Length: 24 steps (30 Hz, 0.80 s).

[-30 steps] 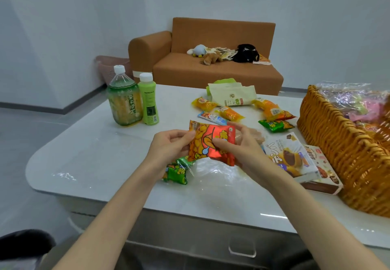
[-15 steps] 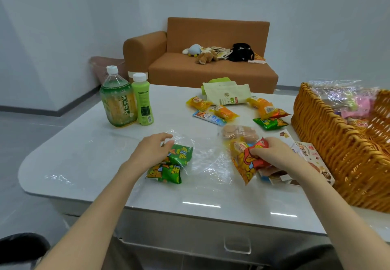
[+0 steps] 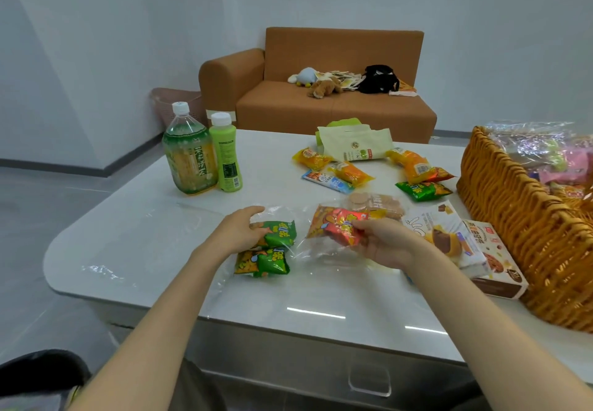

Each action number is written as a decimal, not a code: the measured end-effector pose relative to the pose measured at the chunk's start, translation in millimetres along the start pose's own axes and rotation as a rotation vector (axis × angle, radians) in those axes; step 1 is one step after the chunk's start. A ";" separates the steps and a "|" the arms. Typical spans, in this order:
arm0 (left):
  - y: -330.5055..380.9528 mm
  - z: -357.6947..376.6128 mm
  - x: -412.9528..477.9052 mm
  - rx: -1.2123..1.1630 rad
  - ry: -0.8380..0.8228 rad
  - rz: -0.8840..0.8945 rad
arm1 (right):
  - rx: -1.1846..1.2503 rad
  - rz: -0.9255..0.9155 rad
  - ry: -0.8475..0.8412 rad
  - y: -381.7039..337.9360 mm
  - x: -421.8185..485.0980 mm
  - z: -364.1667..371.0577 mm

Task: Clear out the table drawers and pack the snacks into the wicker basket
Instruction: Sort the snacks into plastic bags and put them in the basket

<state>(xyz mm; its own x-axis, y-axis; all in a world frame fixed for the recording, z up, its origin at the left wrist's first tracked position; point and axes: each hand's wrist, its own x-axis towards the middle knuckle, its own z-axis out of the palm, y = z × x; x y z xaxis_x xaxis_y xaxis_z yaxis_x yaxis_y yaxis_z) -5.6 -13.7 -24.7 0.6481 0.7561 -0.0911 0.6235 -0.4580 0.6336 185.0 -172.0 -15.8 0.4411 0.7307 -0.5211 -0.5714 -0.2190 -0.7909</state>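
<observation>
My right hand (image 3: 383, 243) pinches a red-and-orange snack packet (image 3: 335, 225) just above the white table (image 3: 144, 243). My left hand (image 3: 239, 232) grips a green snack packet (image 3: 278, 232); a second green packet (image 3: 262, 263) lies just in front of it, inside clear plastic wrap. The wicker basket (image 3: 526, 227) stands at the right with wrapped snacks inside. Several more packets (image 3: 348, 173) lie across the middle of the table, and a pack of round biscuits (image 3: 375, 203) sits behind my right hand.
Two snack boxes (image 3: 475, 250) lie between my right hand and the basket. Two green drink bottles (image 3: 202, 153) stand at the back left. A pale paper bag (image 3: 353, 142) lies at the far edge. A drawer handle (image 3: 369, 381) shows below the table front. A brown sofa stands behind.
My hands have separated: the right took the red packet down and to the right, then back toward the middle. The left dropped to the green packets and closed on one.
</observation>
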 end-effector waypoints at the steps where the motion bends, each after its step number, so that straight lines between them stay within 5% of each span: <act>1: -0.6 -0.5 0.6 -0.052 -0.014 -0.009 | -0.021 -0.010 -0.001 -0.8 2.3 2.1; 8: -13.0 -3.1 10.5 -0.304 -0.130 -0.117 | -0.356 -0.034 -0.045 -10.1 9.2 11.8; 13: -24.7 -4.4 15.6 -0.395 -0.193 -0.124 | -0.233 0.040 -0.069 -14.9 18.5 10.8; 20: -24.7 -1.6 19.1 -0.399 -0.194 -0.088 | -0.279 -0.101 -0.004 -11.9 24.4 22.7; 24: -22.0 0.5 19.6 -0.441 -0.217 -0.078 | 0.023 0.048 -0.122 -13.7 17.6 27.9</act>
<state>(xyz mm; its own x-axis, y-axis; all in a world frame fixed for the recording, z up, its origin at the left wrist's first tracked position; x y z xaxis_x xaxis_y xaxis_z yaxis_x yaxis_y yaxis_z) -6.3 11.0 -40.8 0.7123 0.6438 -0.2797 0.4599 -0.1270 0.8788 181.3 -138.1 -5.2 0.3265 0.7932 -0.5141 -0.6063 -0.2414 -0.7577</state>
